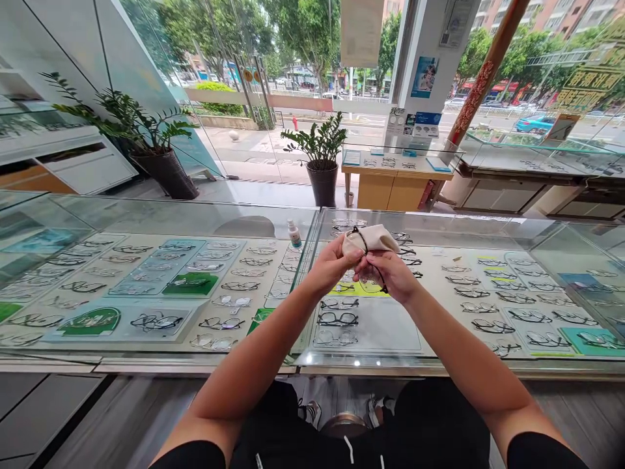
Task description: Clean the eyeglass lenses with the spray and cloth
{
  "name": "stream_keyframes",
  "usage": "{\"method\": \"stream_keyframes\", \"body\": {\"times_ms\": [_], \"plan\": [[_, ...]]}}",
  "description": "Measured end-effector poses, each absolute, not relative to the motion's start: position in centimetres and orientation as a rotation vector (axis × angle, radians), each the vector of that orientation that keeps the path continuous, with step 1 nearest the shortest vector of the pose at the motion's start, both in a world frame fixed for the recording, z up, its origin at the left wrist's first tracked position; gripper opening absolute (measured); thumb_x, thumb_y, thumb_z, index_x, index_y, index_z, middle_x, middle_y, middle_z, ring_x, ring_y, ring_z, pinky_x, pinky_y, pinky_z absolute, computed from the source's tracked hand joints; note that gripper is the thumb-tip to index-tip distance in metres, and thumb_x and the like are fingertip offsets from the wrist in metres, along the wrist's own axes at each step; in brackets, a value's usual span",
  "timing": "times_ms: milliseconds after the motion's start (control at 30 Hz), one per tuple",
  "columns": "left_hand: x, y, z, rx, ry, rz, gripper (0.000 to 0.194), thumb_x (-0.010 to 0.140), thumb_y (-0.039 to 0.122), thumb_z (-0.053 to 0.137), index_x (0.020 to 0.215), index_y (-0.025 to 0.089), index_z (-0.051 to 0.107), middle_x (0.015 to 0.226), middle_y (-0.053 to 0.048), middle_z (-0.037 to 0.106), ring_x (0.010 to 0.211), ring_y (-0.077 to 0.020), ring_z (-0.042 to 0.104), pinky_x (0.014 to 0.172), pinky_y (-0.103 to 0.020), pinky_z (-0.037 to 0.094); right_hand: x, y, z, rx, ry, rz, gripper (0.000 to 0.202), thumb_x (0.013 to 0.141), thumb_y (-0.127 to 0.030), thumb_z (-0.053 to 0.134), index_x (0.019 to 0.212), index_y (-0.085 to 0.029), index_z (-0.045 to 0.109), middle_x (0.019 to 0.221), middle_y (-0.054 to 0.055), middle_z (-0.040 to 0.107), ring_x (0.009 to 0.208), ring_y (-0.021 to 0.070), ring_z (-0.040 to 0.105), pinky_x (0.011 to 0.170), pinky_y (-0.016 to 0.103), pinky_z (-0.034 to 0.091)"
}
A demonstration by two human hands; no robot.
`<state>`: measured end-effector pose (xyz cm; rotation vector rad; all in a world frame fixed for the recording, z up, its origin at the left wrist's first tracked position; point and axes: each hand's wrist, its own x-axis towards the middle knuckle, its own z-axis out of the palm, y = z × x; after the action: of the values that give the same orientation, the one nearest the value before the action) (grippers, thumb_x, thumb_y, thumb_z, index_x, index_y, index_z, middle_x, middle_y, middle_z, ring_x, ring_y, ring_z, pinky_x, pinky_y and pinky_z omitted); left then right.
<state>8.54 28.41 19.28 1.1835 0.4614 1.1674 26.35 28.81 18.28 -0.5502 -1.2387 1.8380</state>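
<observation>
Over the glass counter, both hands meet around a pair of dark-rimmed eyeglasses. My left hand is closed on a cream cloth, with one part of the glasses' frame lying across it. My right hand pinches the glasses near the lower lens, which hangs beneath the fingers. The fingers hide the middle of the frame. Behind the left wrist, a small white bottle with a label stands on the counter top.
Rows of eyeglasses fill the glass display counter on both sides. Beyond it stand a potted plant, a larger potted plant and a wooden display table. A round stool is below me.
</observation>
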Motion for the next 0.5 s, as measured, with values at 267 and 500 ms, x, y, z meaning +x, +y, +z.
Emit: {"method": "stream_keyframes", "body": {"times_ms": [267,500], "plan": [[9.6,27.9,18.7,1.128,0.597,1.36,0.052,0.097,0.069,0.069,0.088,0.019,0.057,0.052,0.006,0.055,0.036,-0.0094,0.046,0.035,-0.022,0.038,25.5,28.0,18.3,-0.557,-1.255,1.845,0.036,0.082,-0.051,0.091,0.082,-0.017,0.08,0.081,0.005,0.077,0.07,0.0189,0.074,0.083,0.037,0.062],[9.2,27.9,18.3,1.102,0.572,1.259,0.047,0.087,0.053,0.088,0.101,0.018,0.059,0.061,0.005,0.062,0.046,-0.0086,0.052,0.042,-0.019,0.044,25.9,28.5,17.4,-0.549,-1.246,1.845,0.037,0.083,-0.053,0.089,0.082,-0.017,0.08,0.082,0.006,0.078,0.072,0.0194,0.075,0.082,0.036,0.061]]}}
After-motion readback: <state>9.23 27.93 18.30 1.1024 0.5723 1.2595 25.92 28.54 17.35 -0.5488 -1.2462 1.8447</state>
